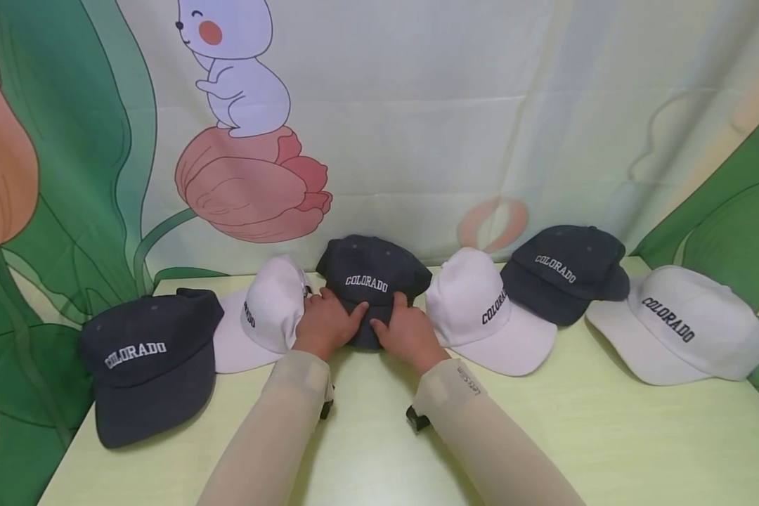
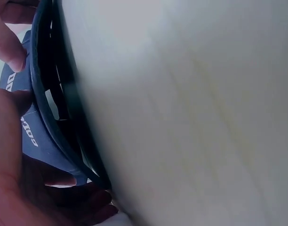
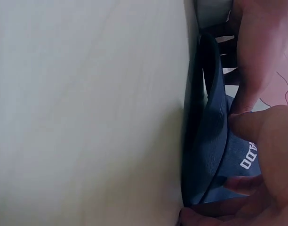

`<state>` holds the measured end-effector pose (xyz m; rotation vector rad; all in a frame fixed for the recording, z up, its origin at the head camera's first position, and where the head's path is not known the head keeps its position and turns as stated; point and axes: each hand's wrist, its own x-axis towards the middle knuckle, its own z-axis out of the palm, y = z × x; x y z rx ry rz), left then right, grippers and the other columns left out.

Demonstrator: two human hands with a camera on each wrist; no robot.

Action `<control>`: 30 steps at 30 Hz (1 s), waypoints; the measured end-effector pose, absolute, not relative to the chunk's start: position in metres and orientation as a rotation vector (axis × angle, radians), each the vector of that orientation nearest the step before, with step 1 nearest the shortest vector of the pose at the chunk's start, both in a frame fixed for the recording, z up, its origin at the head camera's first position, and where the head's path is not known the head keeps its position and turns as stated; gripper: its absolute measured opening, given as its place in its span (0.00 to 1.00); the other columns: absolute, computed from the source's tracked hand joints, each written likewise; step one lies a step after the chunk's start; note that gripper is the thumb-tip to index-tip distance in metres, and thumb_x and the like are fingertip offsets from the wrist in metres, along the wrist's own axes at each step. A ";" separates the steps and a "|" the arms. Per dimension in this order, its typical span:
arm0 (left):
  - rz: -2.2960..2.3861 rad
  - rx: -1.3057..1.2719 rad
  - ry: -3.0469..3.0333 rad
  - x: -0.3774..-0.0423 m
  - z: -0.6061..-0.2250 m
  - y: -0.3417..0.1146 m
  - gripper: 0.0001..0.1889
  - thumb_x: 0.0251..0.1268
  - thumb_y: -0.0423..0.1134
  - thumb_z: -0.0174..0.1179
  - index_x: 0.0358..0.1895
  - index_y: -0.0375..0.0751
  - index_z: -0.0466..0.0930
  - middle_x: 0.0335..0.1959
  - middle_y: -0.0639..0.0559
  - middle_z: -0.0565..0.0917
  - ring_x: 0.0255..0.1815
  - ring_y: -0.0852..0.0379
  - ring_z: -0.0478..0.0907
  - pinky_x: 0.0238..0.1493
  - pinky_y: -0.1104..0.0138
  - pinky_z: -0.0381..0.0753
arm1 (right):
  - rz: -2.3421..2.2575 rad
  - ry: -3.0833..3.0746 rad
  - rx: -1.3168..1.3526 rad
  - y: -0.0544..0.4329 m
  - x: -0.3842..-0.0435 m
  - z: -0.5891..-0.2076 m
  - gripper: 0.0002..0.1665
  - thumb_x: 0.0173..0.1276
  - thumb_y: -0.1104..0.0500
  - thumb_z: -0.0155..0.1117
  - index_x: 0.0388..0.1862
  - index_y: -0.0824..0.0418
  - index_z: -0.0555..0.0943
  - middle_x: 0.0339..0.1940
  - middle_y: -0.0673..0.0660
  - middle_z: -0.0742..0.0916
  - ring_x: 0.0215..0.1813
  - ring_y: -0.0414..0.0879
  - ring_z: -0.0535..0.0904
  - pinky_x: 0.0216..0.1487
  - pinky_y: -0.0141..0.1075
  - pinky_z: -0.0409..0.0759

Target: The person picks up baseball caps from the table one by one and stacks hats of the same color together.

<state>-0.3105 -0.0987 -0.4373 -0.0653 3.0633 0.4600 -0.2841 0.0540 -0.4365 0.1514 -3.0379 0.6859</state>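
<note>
A navy baseball cap (image 1: 367,263) with white COLORADO lettering sits at the middle of the row in the head view, its brim toward me. My left hand (image 1: 329,323) grips the brim's left side, thumb on top and fingers at the edge. On the brim's right side, my right hand (image 1: 411,337) grips it the same way. The left wrist view shows the curved brim (image 2: 36,80) just above the table, with a gap under it. In the right wrist view, the fingers (image 3: 228,207) curl around the brim edge; part of the lettering is covered there.
White caps stand close on either side, one left (image 1: 272,302) and one right (image 1: 474,302). Another navy cap (image 1: 145,351) lies far left; a navy cap (image 1: 566,270) and a white cap (image 1: 702,323) lie right. A printed curtain (image 1: 405,140) hangs behind the pale table (image 1: 367,436).
</note>
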 end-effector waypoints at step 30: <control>0.909 -0.245 2.838 -0.313 -0.420 -0.109 0.50 0.61 0.74 0.44 0.62 0.23 0.70 0.61 0.32 0.76 0.62 0.39 0.74 0.64 0.53 0.71 | 1.557 -2.697 -0.224 0.071 -0.303 -0.431 0.40 0.60 0.49 0.66 0.67 0.64 0.67 0.65 0.67 0.77 0.66 0.58 0.72 0.66 0.47 0.70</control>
